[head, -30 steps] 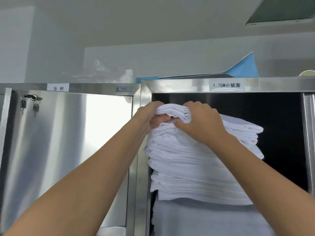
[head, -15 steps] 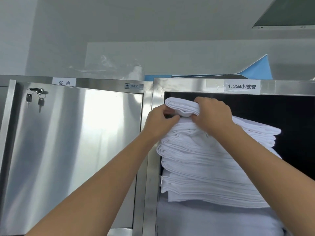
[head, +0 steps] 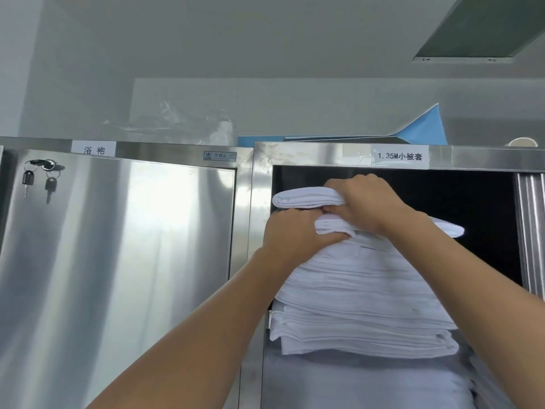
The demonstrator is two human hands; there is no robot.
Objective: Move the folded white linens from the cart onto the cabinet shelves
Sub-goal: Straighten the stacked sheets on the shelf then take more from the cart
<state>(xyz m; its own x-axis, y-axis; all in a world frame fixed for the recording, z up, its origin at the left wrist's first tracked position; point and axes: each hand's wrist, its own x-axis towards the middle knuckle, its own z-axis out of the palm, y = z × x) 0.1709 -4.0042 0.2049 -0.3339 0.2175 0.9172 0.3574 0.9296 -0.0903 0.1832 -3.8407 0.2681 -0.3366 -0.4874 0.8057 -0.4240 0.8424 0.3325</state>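
— Shiny metal is all over this room. What comes closest to us?

— Two bare arms. They start at the bottom of the frame and reach up to the middle.

— What does the left hand [head: 298, 234] do?

— It sits just right of the middle. Its thumb and fingers are curled around the front edge of a folded white sheet [head: 336, 227]. That sheet lies on top of the big pile of white linens [head: 362, 305].

— And the right hand [head: 368, 202]?

— It is a bit higher and touches the left one. It grabs the top folded sheet [head: 303, 197] and pinches its right end. The left end of that sheet sticks out toward the cabinet frame.

— Where is the pile?

— Inside the open cabinet [head: 262, 184], in the right half of the frame. The pile rests on a shelf, and more white cloth [head: 362, 382] sits under it at the bottom.

— What is at the left?

— A closed metal door [head: 118, 261]. Two keys [head: 38, 181] hang from its lock in the upper left.

— Any signs?

— Yes. A white label [head: 399, 156] is stuck above the open cabinet, and another label [head: 93, 149] is above the closed door.

— And farther back?

— On top of the cabinets lie a clear plastic bag [head: 182, 125] and something blue [head: 424, 128]. Behind them are a pale wall and the ceiling, with a ceiling panel [head: 483, 28] in the upper right corner.
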